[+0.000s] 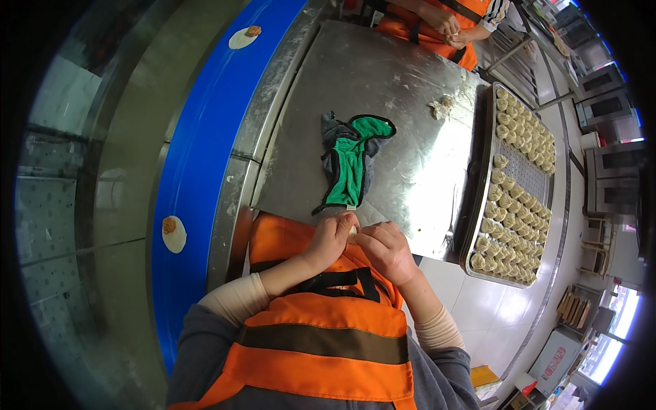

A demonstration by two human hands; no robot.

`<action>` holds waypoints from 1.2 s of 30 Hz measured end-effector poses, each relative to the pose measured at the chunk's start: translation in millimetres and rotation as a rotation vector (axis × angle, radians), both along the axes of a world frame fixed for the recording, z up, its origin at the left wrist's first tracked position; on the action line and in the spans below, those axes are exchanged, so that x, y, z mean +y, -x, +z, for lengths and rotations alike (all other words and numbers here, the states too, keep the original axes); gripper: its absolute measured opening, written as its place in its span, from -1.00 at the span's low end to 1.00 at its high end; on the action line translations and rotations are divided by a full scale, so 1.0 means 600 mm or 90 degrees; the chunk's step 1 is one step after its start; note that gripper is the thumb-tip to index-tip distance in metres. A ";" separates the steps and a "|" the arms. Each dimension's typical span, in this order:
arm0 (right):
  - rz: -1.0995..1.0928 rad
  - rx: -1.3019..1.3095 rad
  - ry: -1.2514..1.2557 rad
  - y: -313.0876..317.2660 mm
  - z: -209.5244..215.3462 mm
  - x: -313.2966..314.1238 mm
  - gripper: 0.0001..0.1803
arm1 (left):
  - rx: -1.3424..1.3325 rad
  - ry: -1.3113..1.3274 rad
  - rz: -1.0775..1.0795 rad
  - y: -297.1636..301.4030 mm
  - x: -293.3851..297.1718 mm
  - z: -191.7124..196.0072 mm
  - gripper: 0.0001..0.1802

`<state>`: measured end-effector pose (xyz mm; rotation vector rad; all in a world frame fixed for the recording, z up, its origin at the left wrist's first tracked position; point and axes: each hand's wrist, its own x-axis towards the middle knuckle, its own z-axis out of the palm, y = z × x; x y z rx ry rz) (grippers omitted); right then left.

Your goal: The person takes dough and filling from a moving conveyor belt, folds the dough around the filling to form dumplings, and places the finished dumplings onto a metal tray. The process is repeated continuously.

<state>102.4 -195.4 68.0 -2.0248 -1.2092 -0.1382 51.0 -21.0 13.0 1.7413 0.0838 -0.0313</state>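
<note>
In front of my orange apron, at the near edge of the steel table, both hands meet with their fingers closed on one small dumpling [352, 234]. Only a pale bit of its dough shows; the fingers hide the rest. My left hand [330, 240] cups it from the left, thumb on top. From the right, my right hand [387, 250] pinches the dough. Just beyond the hands lies a crumpled green and grey cloth [349, 171]. Along the left runs a blue conveyor belt [205, 143], carrying a round dough wrapper [176, 242] with orange-brown filling and another wrapper [240, 41] farther off.
At the right edge of the steel table [403, 96], a metal tray [523, 160] holds rows of pleated dumplings [512, 236]. A scrap of dough [441, 107] sits on the table's far right. Across the table a co-worker's hands [452, 31] are held together before an orange apron.
</note>
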 end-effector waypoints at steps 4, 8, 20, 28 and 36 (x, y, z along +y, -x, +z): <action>0.028 0.034 0.014 -0.005 0.008 -0.008 -0.70 | 0.199 0.360 0.020 -0.011 -0.015 0.034 -0.50; 0.046 0.015 0.056 -0.004 0.009 -0.017 -0.78 | 0.230 0.236 0.042 -0.008 -0.021 -0.005 -0.66; -0.149 0.030 0.031 -0.011 0.043 -0.048 -0.39 | 0.221 0.507 0.003 -0.057 -0.073 0.059 -0.25; -0.257 0.132 -0.089 -0.111 0.058 -0.169 -0.62 | 0.299 0.492 -0.148 -0.096 -0.099 0.086 -0.15; -0.610 0.108 0.080 -0.409 0.031 -0.409 -0.60 | 0.310 0.405 -0.017 -0.061 -0.019 0.087 -0.55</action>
